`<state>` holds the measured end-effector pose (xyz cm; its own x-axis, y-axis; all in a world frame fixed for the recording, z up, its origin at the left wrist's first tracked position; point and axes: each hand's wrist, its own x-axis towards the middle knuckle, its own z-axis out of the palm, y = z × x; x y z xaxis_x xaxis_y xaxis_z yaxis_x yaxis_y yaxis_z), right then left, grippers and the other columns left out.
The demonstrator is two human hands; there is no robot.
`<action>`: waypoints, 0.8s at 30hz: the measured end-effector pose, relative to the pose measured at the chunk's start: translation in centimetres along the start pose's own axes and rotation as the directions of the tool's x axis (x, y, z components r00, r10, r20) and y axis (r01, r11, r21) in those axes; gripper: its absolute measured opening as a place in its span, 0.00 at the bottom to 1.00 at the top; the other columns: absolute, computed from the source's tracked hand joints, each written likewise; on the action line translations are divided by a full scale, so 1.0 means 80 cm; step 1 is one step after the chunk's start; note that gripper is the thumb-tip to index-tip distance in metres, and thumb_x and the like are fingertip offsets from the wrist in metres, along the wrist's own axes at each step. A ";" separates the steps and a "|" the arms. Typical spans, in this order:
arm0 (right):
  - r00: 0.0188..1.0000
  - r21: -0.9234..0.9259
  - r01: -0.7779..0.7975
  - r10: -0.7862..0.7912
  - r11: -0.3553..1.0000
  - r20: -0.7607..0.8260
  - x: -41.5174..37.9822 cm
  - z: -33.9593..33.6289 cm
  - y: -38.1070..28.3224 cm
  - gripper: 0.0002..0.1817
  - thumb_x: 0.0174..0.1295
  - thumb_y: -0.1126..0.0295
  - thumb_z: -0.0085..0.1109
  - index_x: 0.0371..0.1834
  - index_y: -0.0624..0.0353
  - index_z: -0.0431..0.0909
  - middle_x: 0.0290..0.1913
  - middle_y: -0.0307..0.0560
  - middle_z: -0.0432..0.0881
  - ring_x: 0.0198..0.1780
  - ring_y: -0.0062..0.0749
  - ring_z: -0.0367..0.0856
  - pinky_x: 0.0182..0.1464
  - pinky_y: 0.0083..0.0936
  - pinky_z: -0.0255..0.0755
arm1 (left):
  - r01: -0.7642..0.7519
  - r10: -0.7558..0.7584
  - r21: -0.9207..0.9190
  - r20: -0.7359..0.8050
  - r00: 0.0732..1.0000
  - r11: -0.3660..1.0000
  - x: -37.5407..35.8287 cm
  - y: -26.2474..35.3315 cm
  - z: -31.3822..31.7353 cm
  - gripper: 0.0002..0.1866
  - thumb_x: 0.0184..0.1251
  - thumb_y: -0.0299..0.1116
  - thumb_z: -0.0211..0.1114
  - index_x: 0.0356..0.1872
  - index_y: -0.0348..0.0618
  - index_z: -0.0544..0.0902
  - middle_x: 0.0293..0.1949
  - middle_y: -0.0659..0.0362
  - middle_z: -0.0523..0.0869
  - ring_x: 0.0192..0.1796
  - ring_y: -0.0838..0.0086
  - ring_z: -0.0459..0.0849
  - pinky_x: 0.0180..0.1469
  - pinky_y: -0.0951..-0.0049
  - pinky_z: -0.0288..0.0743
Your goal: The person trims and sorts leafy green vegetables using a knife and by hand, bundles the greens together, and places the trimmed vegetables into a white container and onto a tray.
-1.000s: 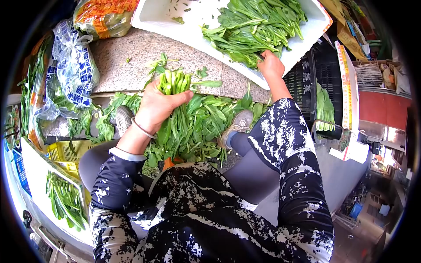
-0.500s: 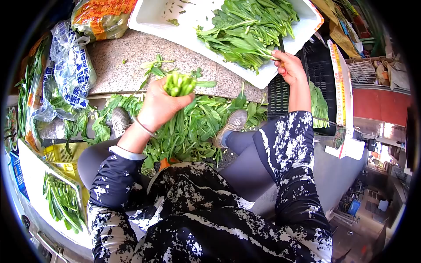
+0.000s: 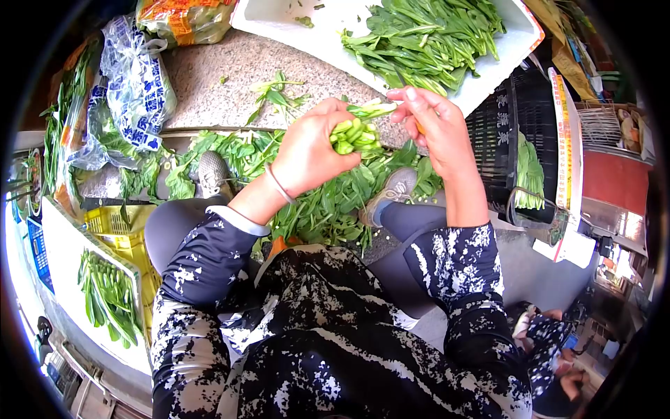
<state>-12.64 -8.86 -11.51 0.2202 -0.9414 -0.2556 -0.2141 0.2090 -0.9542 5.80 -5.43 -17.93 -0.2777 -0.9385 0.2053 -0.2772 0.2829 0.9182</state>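
Observation:
My left hand (image 3: 310,150) is wrapped round a bunch of green stems (image 3: 354,135), their pale cut ends facing up. Close to its right, my right hand (image 3: 438,129) pinches one leafy stem (image 3: 373,109) at the top of the bunch. Something small and orange, perhaps a tool handle, shows between its fingers. Beyond both hands, a pile of leafy greens (image 3: 426,42) lies in a white foam box (image 3: 272,24). Loose leaves (image 3: 324,209) cover the ground below my hands.
At the left are plastic bags (image 3: 136,84), a yellow crate (image 3: 125,230) and a white box (image 3: 66,258) holding greens. Black crates (image 3: 492,140) stand at the right. A stone ledge (image 3: 216,84) runs beneath the foam box. Another person (image 3: 548,349) is at the lower right.
My right hand has moved left and down from the foam box to the bunch, bringing a stem. The camera view has shifted slightly, and another person has appeared at the lower right.

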 end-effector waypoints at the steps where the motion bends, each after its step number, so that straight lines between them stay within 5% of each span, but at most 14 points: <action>1: 0.999 -0.008 0.043 -0.043 0.999 -0.006 -0.002 0.000 0.004 0.19 0.62 0.59 0.52 0.47 0.65 0.76 0.23 0.35 0.74 0.21 0.11 0.60 0.23 0.08 0.55 | -0.016 0.018 0.050 -0.037 0.999 0.999 -0.002 0.000 -0.002 0.16 0.37 0.25 0.68 0.33 0.39 0.79 0.37 0.55 0.76 0.46 0.66 0.76 0.49 0.73 0.70; 8: 0.992 0.055 0.095 -0.099 0.994 0.081 -0.013 0.022 0.020 0.20 0.63 0.60 0.52 0.53 0.61 0.73 0.24 0.32 0.72 0.23 0.11 0.62 0.25 0.09 0.56 | -0.008 0.025 0.172 -0.098 0.995 0.985 -0.004 0.000 -0.009 0.16 0.35 0.26 0.68 0.32 0.39 0.79 0.33 0.53 0.75 0.43 0.62 0.76 0.47 0.70 0.69; 20: 0.991 0.016 0.130 -0.129 0.991 -0.017 -0.006 0.011 0.033 0.18 0.62 0.62 0.54 0.52 0.58 0.75 0.20 0.28 0.68 0.22 0.11 0.60 0.24 0.09 0.55 | -0.045 0.045 0.002 -0.029 0.999 0.999 -0.005 -0.007 -0.012 0.15 0.38 0.25 0.69 0.32 0.39 0.79 0.34 0.57 0.78 0.40 0.71 0.77 0.45 0.73 0.71; 21: 0.982 -0.069 0.161 -0.167 0.984 -0.093 -0.007 0.010 0.031 0.18 0.62 0.62 0.54 0.52 0.59 0.75 0.20 0.28 0.67 0.22 0.11 0.60 0.23 0.10 0.55 | 0.177 -0.156 -0.321 0.088 0.984 0.931 -0.006 0.004 -0.017 0.16 0.39 0.25 0.70 0.34 0.39 0.78 0.37 0.56 0.79 0.41 0.71 0.78 0.46 0.72 0.71; 22: 0.980 -0.064 0.165 -0.171 0.984 -0.099 -0.008 0.010 0.027 0.18 0.62 0.62 0.54 0.52 0.59 0.75 0.20 0.28 0.67 0.22 0.11 0.60 0.23 0.10 0.55 | 0.398 -0.301 -0.570 0.261 0.917 0.719 -0.006 0.011 -0.021 0.16 0.40 0.25 0.70 0.35 0.39 0.78 0.40 0.56 0.80 0.42 0.72 0.78 0.48 0.71 0.72; 24: 0.983 0.055 0.174 -0.170 0.983 -0.067 -0.011 0.014 0.019 0.19 0.62 0.63 0.53 0.53 0.60 0.74 0.21 0.28 0.67 0.22 0.11 0.59 0.23 0.10 0.54 | 0.424 -0.167 -0.755 0.396 0.903 0.501 -0.006 0.008 -0.027 0.13 0.44 0.28 0.69 0.32 0.41 0.75 0.43 0.51 0.79 0.45 0.64 0.78 0.50 0.62 0.73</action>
<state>-12.08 -7.43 -12.88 0.1891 -0.9788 -0.0787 -0.1202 0.0564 -0.9911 7.78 -5.22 -16.74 -0.5683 -0.8164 -0.1024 0.4375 -0.4052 0.8027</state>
